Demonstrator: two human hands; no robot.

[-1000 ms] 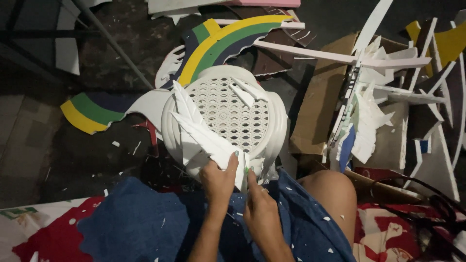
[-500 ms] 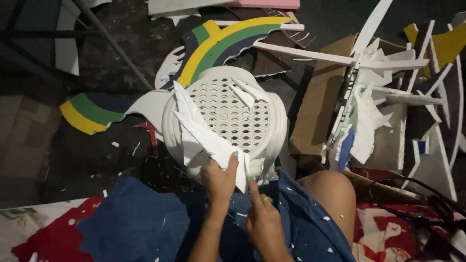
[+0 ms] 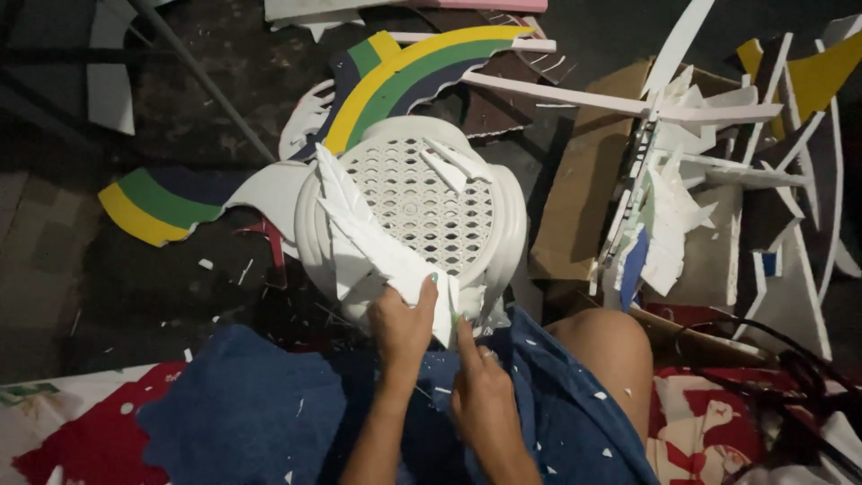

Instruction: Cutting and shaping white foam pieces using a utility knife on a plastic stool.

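The left hand (image 3: 401, 325) had its fingers pinched around the near end of a white foam piece (image 3: 382, 251), thumb up along its edge, apparently to keep the sheet steady against the stool beneath. The right hand (image 3: 480, 395) pressed in from the other side, its index finger stretched along the foam's near edge; it seemed curled round a thin cutting tool, though the tool itself was too small to make out. Braced so from both sides, the foam would hold firm for trimming. The piece lay across the rim of an upturned white plastic stool (image 3: 422, 211), its long axis running from the hands up and to the left, the jagged, feather-like points aimed away from the person. A blue cloth (image 3: 260, 413) covered the lap below. Striped foam arcs (image 3: 413, 72) and white offcuts (image 3: 669, 224) littered the dark floor around.
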